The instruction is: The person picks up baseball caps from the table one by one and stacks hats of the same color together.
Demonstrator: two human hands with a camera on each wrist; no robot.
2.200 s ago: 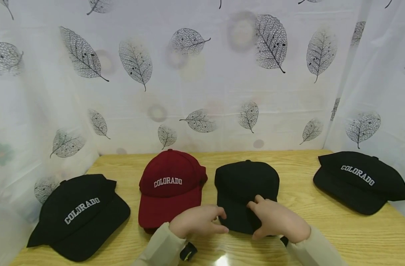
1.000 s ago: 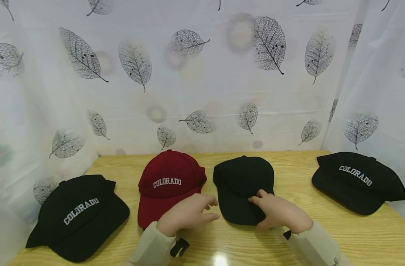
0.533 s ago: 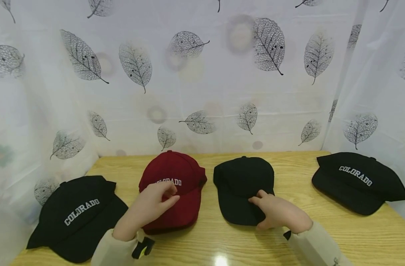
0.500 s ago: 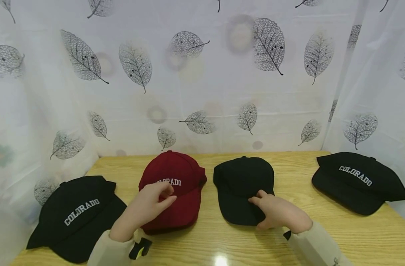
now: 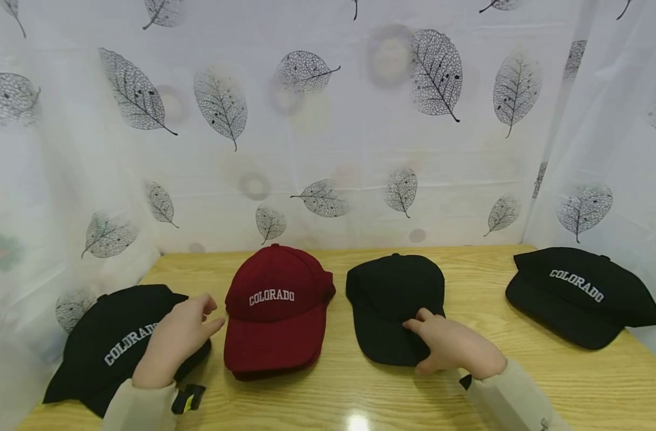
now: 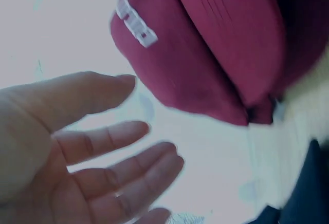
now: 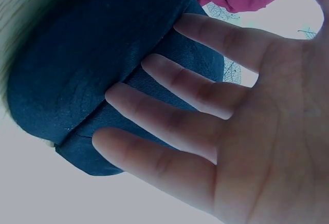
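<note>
In the head view my left hand [image 5: 179, 335] hovers over the right part of a black cap [image 5: 118, 323] lettered COLORADO, hiding some of its lettering and brim. Its fingers are relaxed and hold nothing. To its right sits a red cap [image 5: 274, 299] with the same white lettering; the left wrist view also shows this red cap [image 6: 205, 44] beyond the hand. My right hand [image 5: 454, 344] is at the front right of a plain-fronted black cap [image 5: 395, 287]. In the right wrist view its extended fingers [image 7: 169, 116] lie at the seam between that cap's brim and crown.
Another black COLORADO cap [image 5: 583, 293] lies at the far right of the wooden table [image 5: 328, 401]. A white curtain [image 5: 328, 149] with leaf prints stands behind the table and along both sides. Cream sleeves [image 5: 139, 410] cover both forearms.
My left hand has moved left from between the middle caps, past the red cap, to the left black cap. The plain-fronted black cap shifted slightly back earlier; my right hand has stayed at it.
</note>
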